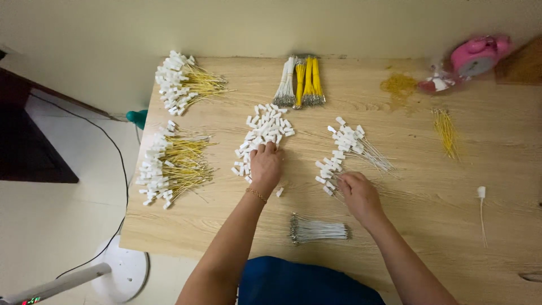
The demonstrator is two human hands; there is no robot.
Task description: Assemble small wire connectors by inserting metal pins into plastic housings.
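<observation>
Where table (451,226) lies bare: left hand (265,166), right hand (359,195).

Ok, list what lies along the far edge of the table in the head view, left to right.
White-capped yellow wires → white and yellow wire bundles → yellow tangle → pink clock.

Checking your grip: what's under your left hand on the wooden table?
The left hand rests on the pile of small white plastic caps. Caps directly beneath the palm are covered; whether fingers pinch one cannot be seen.
</observation>
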